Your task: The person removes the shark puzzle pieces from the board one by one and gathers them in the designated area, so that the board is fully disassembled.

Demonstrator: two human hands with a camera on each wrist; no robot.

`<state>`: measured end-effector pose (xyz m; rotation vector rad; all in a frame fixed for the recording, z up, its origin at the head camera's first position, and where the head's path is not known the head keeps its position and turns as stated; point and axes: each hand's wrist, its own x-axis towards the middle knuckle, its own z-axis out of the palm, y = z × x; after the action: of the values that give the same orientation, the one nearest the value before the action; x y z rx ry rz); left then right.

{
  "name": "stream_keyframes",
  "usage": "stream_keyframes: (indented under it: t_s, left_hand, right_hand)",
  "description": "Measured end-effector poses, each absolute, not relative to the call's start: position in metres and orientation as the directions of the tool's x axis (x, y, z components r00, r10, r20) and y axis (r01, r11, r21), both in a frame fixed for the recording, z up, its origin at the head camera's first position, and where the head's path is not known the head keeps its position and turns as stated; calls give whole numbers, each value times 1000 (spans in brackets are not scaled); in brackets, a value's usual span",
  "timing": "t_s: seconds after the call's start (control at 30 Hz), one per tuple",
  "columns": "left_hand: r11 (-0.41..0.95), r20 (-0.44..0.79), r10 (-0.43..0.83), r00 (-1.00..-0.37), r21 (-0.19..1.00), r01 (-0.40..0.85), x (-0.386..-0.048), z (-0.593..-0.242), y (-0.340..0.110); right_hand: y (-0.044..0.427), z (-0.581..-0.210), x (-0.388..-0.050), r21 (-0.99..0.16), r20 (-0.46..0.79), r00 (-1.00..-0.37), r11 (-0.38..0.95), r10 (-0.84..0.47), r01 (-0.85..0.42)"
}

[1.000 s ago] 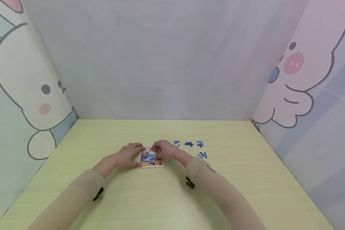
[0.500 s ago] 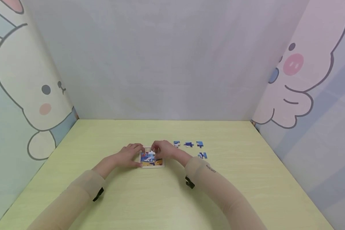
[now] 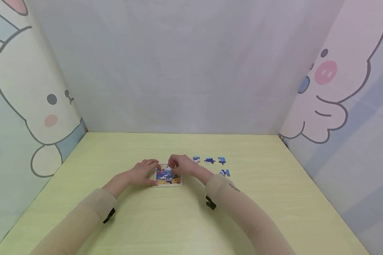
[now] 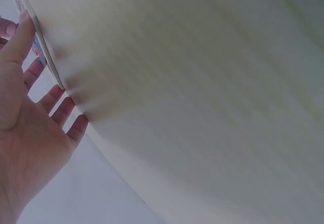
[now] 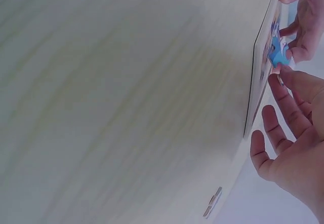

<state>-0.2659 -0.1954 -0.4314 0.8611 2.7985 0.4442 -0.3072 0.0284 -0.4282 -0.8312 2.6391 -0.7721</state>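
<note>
A wooden jigsaw puzzle board [image 3: 170, 185] lies on the table, partly filled with blue, white and yellow pieces. My left hand [image 3: 142, 172] holds the board at its left side, thumb near the front corner and other fingers toward the far left. Over the board's right half, my right hand [image 3: 183, 165] pinches a light-blue puzzle piece [image 5: 279, 56] between thumb and index finger; in the right wrist view it stands tilted above the board. A finger of the left hand [image 5: 306, 24] is close to this piece; whether they touch, I cannot tell. The right hand hides part of the board.
Several loose puzzle pieces lie right of the board, among them a dark-blue one [image 3: 209, 160], a blue one [image 3: 221, 160] and a nearer one [image 3: 225, 172]. The pale yellow table [image 3: 178, 219] meets a light curtain [image 3: 182, 71] behind and printed cloths at both sides.
The right fingers have shifted slightly at the piece over the board. The left hand stays at the board's left side, and the loose pieces have not moved.
</note>
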Motion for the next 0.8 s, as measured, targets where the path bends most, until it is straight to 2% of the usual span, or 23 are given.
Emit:
stream_keyframes:
  t_s: [0.43, 0.8]
  left_hand:
    - [784, -75, 578, -812, 326, 528, -267, -433, -197]
    - [797, -87, 560, -824, 328, 507, -266, -433, -197]
  right_hand:
    - [34, -412, -303, -590, -19, -797, 650, -604, -479]
    - [66, -396, -303, -581, 6, -774, 628, -633, -518]
